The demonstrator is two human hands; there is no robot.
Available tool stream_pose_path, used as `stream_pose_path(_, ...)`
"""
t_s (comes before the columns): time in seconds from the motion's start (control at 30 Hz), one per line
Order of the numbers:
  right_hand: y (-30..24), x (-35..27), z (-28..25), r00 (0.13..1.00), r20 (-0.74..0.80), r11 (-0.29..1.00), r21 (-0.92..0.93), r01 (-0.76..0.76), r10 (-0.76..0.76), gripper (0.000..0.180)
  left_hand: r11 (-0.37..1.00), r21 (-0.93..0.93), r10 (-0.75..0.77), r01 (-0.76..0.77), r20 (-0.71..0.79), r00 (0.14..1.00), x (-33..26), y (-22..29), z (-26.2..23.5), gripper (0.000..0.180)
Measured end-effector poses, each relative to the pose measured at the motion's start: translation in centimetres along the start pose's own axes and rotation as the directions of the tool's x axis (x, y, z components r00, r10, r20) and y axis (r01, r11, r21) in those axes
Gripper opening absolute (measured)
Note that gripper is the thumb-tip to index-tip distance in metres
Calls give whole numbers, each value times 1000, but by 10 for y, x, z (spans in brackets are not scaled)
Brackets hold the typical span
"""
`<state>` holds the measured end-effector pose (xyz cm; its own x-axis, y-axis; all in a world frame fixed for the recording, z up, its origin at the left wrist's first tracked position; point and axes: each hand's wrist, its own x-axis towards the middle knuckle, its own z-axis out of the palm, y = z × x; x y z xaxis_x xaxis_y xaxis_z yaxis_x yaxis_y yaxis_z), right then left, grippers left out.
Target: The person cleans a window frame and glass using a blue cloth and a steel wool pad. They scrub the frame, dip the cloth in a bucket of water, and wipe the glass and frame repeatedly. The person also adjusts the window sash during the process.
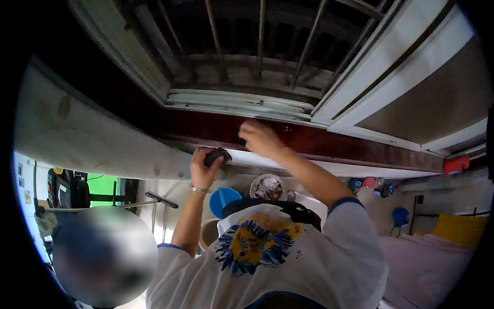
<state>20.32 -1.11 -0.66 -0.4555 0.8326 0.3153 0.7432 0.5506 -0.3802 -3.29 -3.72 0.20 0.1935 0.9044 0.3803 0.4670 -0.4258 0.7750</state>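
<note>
**Head view: two hands up at a dark red window sill**

Head camera looks down over a white shirt with a blue and yellow print, both arms raised toward a window. Far left, a pale wall curves away, with a dark bag and a green patch below it. Next comes the left hand, closed in a fist around a dark, crumpled scrubbing pad; the pad sits at the near edge of the dark red sill, probably gripped tight so it can be pressed against that edge. A metal bangle rings the wrist.

Just right, the right hand lies on the sill face with fingers curled down; it seems to hold nothing, though I cannot tell for sure, and it likely steadies the body. Above stand the white window frame and bars. Below are a blue lid and a round bowl. Far right, a bed with a yellow pillow.
</note>
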Motion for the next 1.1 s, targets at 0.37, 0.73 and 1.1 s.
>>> stream_pose_path(0.37,46,-100,-30,941,-213,941,-160,-298,262,25,999,-31,-9,10,56,998,-11,7,24,27)
stream_pose_path(0.73,18,-79,-51,961,-186,964,-130,-232,206,21,999,-38,20,-20,-1,1000,-8,25,36,27)
stream_pose_path(1.1,44,-90,-5,958,-260,959,-217,-182,123,16,997,-1,76,-76,20,997,17,26,48,29)
